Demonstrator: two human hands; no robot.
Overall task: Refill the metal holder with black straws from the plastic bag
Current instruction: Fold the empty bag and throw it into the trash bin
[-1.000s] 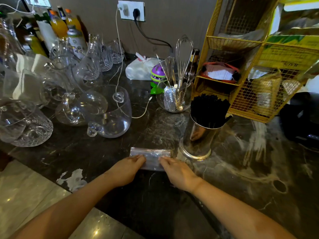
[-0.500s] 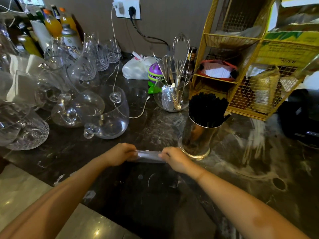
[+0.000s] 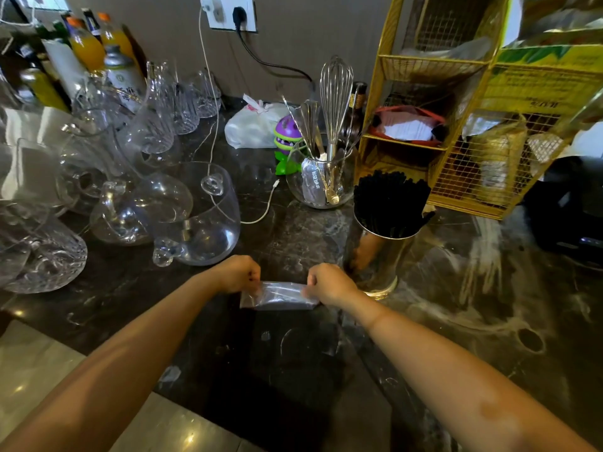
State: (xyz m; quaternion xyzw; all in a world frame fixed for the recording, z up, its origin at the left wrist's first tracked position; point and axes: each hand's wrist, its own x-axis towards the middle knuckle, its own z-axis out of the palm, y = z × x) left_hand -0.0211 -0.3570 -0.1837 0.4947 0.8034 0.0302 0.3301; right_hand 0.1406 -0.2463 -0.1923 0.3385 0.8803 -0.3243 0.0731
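A clear plastic bag (image 3: 281, 295), flattened and folded with no straws visible in it, is held just above the dark marble counter (image 3: 456, 305). My left hand (image 3: 237, 274) pinches its left end and my right hand (image 3: 329, 283) pinches its right end. Just right of my right hand stands the shiny metal holder (image 3: 380, 261), packed with upright black straws (image 3: 390, 202). The holder is close to my right hand but apart from it.
Several glass pitchers and jugs (image 3: 195, 216) crowd the left side. A glass jar with a whisk and spoons (image 3: 321, 181) stands behind the holder. A yellow wire rack (image 3: 473, 125) fills the back right. A white charging cable (image 3: 261, 213) trails across the counter.
Both hands went from pressing the bag flat on the counter to gripping its ends and lifting it slightly. The view has shifted a little closer.
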